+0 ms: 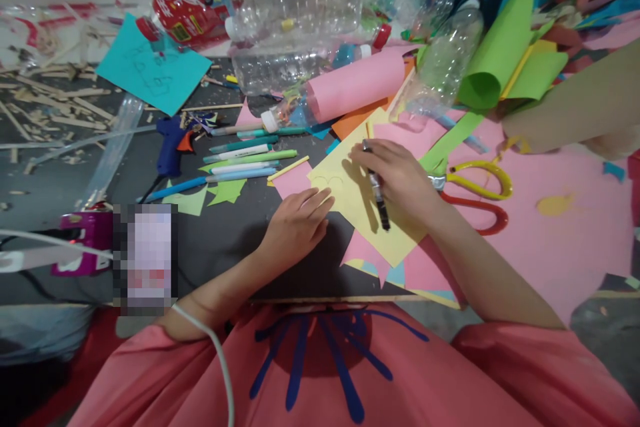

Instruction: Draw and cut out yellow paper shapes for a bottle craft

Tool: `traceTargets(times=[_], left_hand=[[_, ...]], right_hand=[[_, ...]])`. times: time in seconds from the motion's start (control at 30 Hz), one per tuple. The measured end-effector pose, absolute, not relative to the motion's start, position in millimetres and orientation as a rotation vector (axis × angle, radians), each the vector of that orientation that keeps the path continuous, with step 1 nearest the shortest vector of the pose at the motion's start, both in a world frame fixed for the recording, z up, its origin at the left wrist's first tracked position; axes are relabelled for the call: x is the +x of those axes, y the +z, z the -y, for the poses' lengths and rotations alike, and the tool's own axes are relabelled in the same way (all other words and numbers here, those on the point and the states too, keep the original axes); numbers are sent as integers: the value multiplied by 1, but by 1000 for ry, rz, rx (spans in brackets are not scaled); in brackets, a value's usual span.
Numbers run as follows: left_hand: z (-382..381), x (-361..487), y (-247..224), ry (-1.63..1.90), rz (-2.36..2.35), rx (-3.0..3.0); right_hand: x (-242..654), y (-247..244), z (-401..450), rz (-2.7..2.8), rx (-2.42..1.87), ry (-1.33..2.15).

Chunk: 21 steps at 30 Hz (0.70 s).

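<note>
A yellow sheet of paper (350, 180) lies aslant before me, with a faint curved line drawn near its left corner. My left hand (300, 220) rests with fingers stretched out, their tips on the sheet's left edge. Between the fingers of my right hand (395, 170) is a black pen (379, 197), slanting over the middle of the sheet. Beside my right wrist lie scissors (480, 180) with one yellow and one red handle loop. Pink paper scraps (367, 253) show under the sheet's near edge.
Several markers (250, 153) and a blue glue gun (171, 147) lie left of the sheet. Clear plastic bottles (300, 13) crowd the back. A rolled green sheet (500, 53) and large pink paper (565, 240) are at right. A phone (150, 253) lies near the left edge.
</note>
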<state>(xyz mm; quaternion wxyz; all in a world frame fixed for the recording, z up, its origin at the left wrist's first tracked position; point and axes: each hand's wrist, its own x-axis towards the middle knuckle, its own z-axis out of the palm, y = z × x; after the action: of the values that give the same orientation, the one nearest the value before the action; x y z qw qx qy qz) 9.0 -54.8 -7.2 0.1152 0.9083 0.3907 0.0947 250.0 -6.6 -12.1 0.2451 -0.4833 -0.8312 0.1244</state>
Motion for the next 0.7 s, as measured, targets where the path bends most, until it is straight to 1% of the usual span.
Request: traceTargets(times=[0.17,0.3,0.47,0.6,0.7], left_hand=[[54,9,-7,309,-1112,2634],[54,9,-8,385,-1107,2634],[49,5,-6,438,-1184,2480],[42,2,-4,549,-1173,2375],[36,3,3,488,-1201,2254]], right_hand=[[230,-13,17,2276,-1386,341],[218,-13,24,2324,-1398,433],[218,-14,24,2271,-1425,557],[221,-12,22,2192,-1341,695],[222,-6,19,2038,-1249,833]])
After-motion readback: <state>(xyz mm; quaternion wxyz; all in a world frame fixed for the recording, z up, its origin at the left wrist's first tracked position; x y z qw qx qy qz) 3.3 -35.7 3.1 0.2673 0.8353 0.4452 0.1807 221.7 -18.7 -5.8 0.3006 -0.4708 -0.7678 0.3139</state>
